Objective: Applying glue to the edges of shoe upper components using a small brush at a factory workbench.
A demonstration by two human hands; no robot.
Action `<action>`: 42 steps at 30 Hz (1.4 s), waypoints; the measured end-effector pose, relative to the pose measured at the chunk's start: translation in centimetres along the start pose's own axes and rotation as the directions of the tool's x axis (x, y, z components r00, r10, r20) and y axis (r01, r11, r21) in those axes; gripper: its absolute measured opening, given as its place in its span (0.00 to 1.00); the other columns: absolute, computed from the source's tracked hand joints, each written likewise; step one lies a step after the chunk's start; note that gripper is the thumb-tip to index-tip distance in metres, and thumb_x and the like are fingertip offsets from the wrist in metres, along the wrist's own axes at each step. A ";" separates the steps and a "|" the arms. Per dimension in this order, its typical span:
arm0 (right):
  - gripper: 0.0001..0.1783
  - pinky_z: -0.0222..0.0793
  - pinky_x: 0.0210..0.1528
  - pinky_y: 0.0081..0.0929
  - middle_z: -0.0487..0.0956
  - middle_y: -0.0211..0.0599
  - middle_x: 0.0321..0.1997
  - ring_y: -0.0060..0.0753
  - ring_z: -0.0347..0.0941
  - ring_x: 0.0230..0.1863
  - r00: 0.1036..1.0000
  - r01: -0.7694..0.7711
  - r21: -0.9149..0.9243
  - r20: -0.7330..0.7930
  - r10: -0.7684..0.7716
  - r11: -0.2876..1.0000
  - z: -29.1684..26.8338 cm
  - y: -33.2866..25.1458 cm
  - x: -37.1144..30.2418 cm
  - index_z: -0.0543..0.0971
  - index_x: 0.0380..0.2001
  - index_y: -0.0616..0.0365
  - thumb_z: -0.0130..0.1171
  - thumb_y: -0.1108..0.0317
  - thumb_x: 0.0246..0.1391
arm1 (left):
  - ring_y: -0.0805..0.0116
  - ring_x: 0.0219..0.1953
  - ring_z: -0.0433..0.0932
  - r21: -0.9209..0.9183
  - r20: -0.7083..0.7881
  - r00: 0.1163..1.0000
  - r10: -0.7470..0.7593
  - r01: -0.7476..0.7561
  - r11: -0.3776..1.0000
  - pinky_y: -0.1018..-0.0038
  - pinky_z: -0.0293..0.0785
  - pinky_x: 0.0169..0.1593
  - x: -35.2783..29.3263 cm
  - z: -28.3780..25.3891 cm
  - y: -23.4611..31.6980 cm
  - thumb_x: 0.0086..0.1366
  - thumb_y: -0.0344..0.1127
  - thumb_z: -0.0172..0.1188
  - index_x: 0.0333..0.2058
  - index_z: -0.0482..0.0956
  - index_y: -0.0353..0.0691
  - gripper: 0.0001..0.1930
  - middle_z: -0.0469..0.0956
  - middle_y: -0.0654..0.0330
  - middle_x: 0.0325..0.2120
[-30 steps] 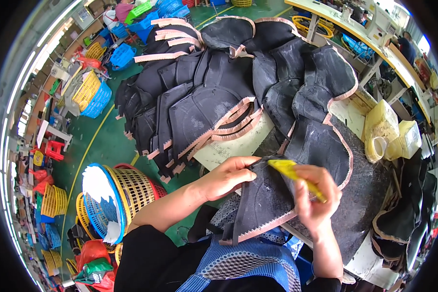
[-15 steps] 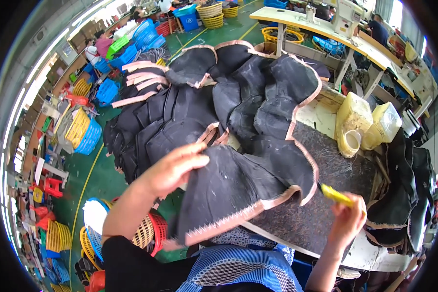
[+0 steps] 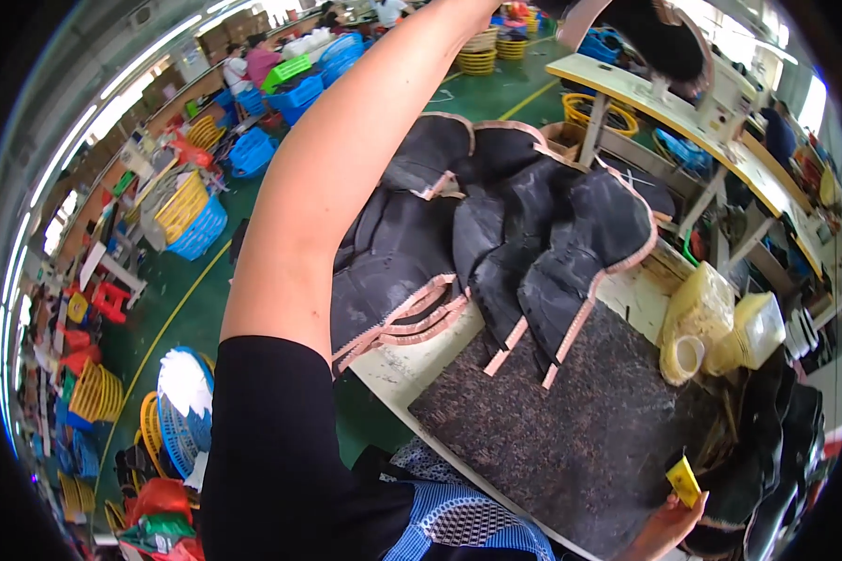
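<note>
1. The right hand (image 3: 669, 524), low at the near right, grasps a yellow tool (image 3: 684, 481) between thumb and fingers. Half a second ago it was farther up beside the board; it has dropped toward the near edge, the tool apart from any black piece.
2. The left forearm (image 3: 346, 159) has swung up and away across the scene, to the far side. The left hand lies beyond the upper edge, so I cannot tell whether it is clenched or released.
3. Just right of where that arm leaves the view, a black piece with pink edging (image 3: 662, 42) hangs at the far edge, partly cut off. It is probably the one that lay spread before the person a moment ago, though its contact with the hand is hidden.
4. The dark board (image 3: 571, 439) is now bare across its near part. That suggests handling of that piece with the tool is over for now, and that it is parted from the others.
5. Beyond, the remaining black pieces (image 3: 580, 215) overlap on the white table (image 3: 393, 374). Two pink strip ends (image 3: 563, 360) reach nearward over the board, loose-looking, which fits a recent separation.
6. To the right stand yellowish plastic containers (image 3: 702, 309); nearer, more black pieces hang in a bundle (image 3: 767, 458). Farther off is a long bench (image 3: 627, 79) with a sewing machine (image 3: 725, 103).
</note>
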State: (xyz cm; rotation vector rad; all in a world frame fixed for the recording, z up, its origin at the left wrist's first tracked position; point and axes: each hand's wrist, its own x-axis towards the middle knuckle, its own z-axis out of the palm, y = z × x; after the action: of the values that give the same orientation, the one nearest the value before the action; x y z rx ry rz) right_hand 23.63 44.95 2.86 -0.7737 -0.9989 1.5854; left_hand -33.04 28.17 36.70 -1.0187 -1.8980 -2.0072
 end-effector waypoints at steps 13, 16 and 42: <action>0.21 0.75 0.27 0.23 0.82 0.41 0.30 0.30 0.76 0.25 0.949 -0.210 -0.038 0.233 0.213 0.977 10.3 -0.2 1.2 0.81 0.37 0.68 0.58 0.55 0.63 | 0.53 0.35 0.84 -0.089 -0.147 0.765 -0.628 0.622 0.778 0.64 0.86 0.39 -20.2 -10.3 -26.1 0.70 0.35 0.50 0.44 0.67 0.23 0.16 0.78 0.42 0.40; 0.21 0.74 0.26 0.23 0.82 0.41 0.31 0.30 0.76 0.24 0.952 -0.192 -0.066 0.230 0.202 0.979 10.2 -0.4 1.1 0.81 0.36 0.67 0.57 0.55 0.63 | 0.60 0.36 0.83 0.303 -0.121 0.955 -0.272 0.296 0.906 0.68 0.79 0.38 -23.4 -8.5 -24.7 0.68 0.45 0.60 0.43 0.72 0.28 0.21 0.80 0.52 0.32; 0.11 0.67 0.21 0.20 0.76 0.34 0.18 0.20 0.73 0.16 0.816 0.556 -0.718 0.568 -0.109 0.420 16.0 0.8 14.9 0.80 0.39 0.63 0.58 0.64 0.64 | 0.74 0.37 0.64 0.570 0.272 0.945 -0.184 -0.004 0.822 0.80 0.61 0.44 -27.4 -16.9 -3.2 0.61 0.25 0.57 0.33 0.68 0.37 0.06 0.65 0.64 0.32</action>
State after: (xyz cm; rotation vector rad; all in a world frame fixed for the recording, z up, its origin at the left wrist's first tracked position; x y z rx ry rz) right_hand 5.89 55.92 9.33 -0.7715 -2.2590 0.7793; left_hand -20.25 4.35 18.91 -1.1278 -2.5308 -1.2088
